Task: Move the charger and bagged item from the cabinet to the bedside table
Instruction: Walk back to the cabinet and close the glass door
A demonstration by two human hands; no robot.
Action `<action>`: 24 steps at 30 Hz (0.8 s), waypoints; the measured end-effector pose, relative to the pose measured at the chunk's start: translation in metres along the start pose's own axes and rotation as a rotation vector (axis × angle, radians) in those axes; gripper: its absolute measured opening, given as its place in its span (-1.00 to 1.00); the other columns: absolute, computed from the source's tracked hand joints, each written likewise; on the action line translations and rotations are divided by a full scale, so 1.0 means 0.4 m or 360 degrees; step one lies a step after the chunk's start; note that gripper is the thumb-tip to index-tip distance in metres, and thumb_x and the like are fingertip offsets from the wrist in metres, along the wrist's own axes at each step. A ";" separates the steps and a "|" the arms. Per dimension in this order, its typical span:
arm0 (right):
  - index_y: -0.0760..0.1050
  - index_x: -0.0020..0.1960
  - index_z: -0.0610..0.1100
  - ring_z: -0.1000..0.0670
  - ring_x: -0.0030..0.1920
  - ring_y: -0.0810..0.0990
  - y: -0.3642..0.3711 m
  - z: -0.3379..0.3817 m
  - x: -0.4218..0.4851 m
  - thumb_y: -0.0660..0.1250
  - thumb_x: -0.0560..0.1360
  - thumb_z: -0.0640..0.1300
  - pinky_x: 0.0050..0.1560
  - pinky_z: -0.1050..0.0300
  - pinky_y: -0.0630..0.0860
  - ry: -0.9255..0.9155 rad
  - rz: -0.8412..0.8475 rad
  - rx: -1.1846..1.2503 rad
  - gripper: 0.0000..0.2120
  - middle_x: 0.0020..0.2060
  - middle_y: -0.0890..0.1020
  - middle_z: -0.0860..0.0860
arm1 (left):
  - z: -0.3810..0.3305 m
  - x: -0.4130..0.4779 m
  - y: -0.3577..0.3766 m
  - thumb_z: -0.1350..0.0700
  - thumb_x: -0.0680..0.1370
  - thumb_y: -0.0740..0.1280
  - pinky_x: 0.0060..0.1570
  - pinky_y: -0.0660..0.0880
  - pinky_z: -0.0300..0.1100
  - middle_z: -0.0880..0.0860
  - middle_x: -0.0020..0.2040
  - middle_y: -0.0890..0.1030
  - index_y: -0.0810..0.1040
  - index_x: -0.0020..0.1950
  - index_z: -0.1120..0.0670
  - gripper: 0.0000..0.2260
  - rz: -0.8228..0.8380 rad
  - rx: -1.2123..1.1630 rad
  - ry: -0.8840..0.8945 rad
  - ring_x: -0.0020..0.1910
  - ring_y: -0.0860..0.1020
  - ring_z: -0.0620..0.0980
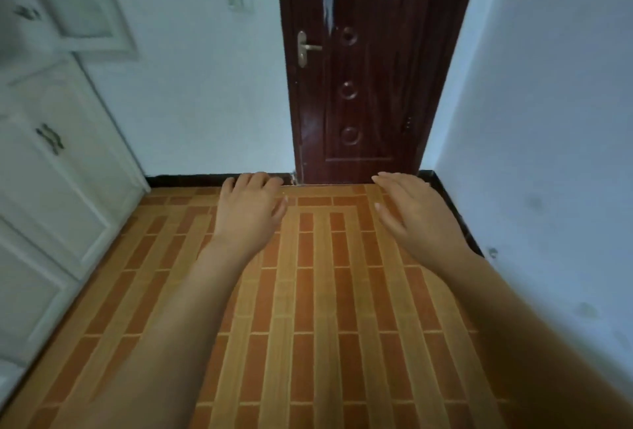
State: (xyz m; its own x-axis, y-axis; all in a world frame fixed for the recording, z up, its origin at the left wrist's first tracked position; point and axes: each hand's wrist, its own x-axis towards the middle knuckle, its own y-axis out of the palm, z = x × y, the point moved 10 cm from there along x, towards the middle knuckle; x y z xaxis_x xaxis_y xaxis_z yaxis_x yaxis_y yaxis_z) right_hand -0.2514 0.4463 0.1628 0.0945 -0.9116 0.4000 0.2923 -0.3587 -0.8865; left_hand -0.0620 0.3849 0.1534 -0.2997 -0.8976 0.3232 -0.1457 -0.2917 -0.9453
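My left hand (248, 211) and my right hand (416, 216) are stretched out in front of me over the floor, palms down, fingers loosely apart, holding nothing. A white cabinet (58, 168) with dark metal handles runs along the left side, its doors closed; my left hand is well to the right of it. No charger, bagged item or bedside table is in view.
A dark red wooden door (363, 69) with a brass handle (306, 48) stands shut straight ahead. White walls (548, 120) close in on the right and the back. The floor (325, 308) is orange and tan brick-pattern tile with a black skirting.
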 end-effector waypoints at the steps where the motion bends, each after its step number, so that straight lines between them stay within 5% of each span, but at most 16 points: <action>1: 0.29 0.37 -0.10 -0.02 0.36 0.32 0.028 0.035 0.030 0.17 0.55 -0.03 0.36 0.02 0.23 -0.0041 0.0041 0.0013 -0.59 0.34 0.42 -0.04 | 0.053 -0.004 -0.003 0.00 0.56 0.16 0.29 0.27 0.09 0.11 0.24 0.51 0.41 0.28 0.07 -0.68 0.0003 0.0018 -0.0068 0.25 0.41 0.13; 11: 0.28 0.38 -0.10 -0.03 0.36 0.29 0.228 0.362 0.239 0.13 0.56 -0.04 0.34 0.02 0.22 -0.0530 0.0244 0.0354 -0.60 0.35 0.40 -0.04 | 0.473 -0.153 -0.064 0.02 0.55 0.19 0.23 0.28 0.09 0.15 0.23 0.51 0.43 0.26 0.09 -0.68 0.0012 0.0139 -0.0701 0.23 0.41 0.18; 24: 0.26 0.38 -0.09 -0.02 0.36 0.29 0.326 0.370 0.422 0.12 0.57 -0.03 0.31 0.01 0.27 -0.0728 0.0385 0.0441 -0.60 0.35 0.40 -0.02 | 0.551 -0.089 -0.011 0.00 0.56 0.16 0.24 0.30 0.09 0.14 0.26 0.50 0.41 0.29 0.09 -0.67 -0.0041 0.0135 -0.0995 0.25 0.41 0.17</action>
State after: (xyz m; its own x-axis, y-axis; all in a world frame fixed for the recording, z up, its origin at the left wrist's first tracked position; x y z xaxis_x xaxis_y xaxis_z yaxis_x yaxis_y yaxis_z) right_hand -0.0564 0.2754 0.1492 0.5724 -0.7599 0.3082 0.4435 -0.0293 -0.8958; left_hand 0.1571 0.3452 0.1366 0.3145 -0.9058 0.2839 -0.0627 -0.3182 -0.9459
